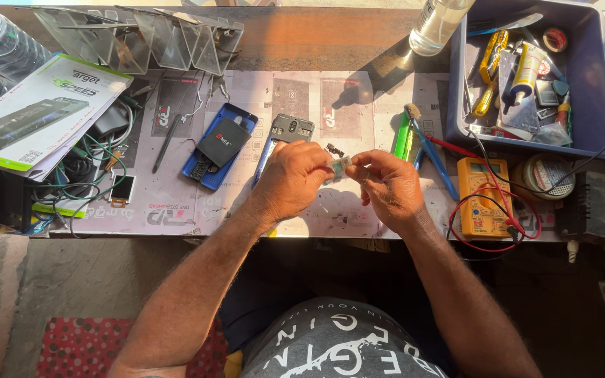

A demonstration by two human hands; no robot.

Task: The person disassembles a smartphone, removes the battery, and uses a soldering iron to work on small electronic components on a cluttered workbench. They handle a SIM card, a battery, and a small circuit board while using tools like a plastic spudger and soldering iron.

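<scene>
My left hand [292, 182] and my right hand [386, 185] meet over the work mat, and together they pinch a small pale translucent part [339, 165] between their fingertips. Just beyond my left hand lies an opened grey phone frame [290, 129]. A few tiny dark parts [335, 150] lie on the mat near it. To the left rests a blue phone back [204, 168] with a black battery [224, 141] on top.
A yellow multimeter [483, 196] with red and black leads sits right of my right hand. Green and blue tools [414, 140] lie beside it. A blue bin [596, 91] of tools stands back right, a clear bottle [437, 24] behind. Cables and a phone box [36, 115] crowd the left.
</scene>
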